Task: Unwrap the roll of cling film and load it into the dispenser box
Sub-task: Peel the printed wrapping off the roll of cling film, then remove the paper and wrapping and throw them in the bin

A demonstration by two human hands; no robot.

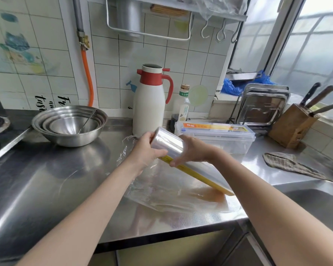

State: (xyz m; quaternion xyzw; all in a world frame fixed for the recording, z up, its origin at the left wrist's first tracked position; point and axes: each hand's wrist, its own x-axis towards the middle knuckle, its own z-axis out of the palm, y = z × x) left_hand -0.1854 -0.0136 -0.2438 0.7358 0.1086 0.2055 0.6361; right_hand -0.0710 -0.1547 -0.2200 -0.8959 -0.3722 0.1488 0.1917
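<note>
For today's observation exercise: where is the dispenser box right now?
In the head view, the dispenser box sits on the steel counter right of centre, behind the held cling film roll, beside the white thermos jug.

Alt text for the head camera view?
Both hands, left hand and right hand, hold a tilted cling film roll above a steel counter; its clear wrapper lies beneath, dispenser box behind.
</note>
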